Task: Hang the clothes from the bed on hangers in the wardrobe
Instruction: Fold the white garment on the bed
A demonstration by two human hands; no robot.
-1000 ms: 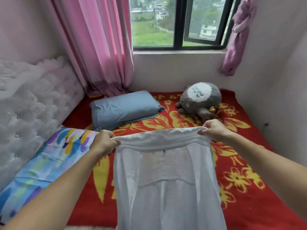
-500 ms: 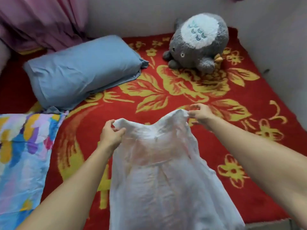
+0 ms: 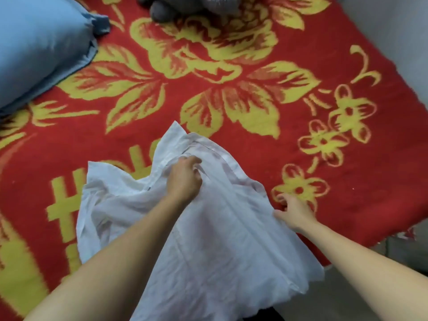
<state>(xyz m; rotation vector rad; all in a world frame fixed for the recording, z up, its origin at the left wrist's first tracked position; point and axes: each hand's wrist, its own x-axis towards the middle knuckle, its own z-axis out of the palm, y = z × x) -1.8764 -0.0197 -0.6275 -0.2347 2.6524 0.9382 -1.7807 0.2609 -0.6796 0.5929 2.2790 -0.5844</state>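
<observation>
Head view, looking straight down: the white shirt (image 3: 222, 239) lies spread on the red flowered blanket (image 3: 231, 89). Its collar (image 3: 196, 144) points away from you and the hem comes back toward you, so the long axis runs roughly along your line of sight. The hem end looks like it spills past the bed edge.

Your left hand (image 3: 185, 179) sits on the shirt just below the collar, fingers curled into the fabric and bunching it, so that's your real hold. Your right hand (image 3: 295, 213) is at the shirt's right edge with the thumb on the cloth and the fingers loosely curled over the blanket. Can't tell if it's actually pinching anything.

My guess is the left hand is the one to lift with, since it's already near the collar. The right would need to slide up that edge toward the shoulder.

Beyond the shirt's collar and off to the left there's a blue pillow (image 3: 39, 47). Straight past the collar is a grey plush toy (image 3: 185, 5), well apart from the shirt. Nothing is lying on the shirt itself. No hanger or wardrobe in sight.
</observation>
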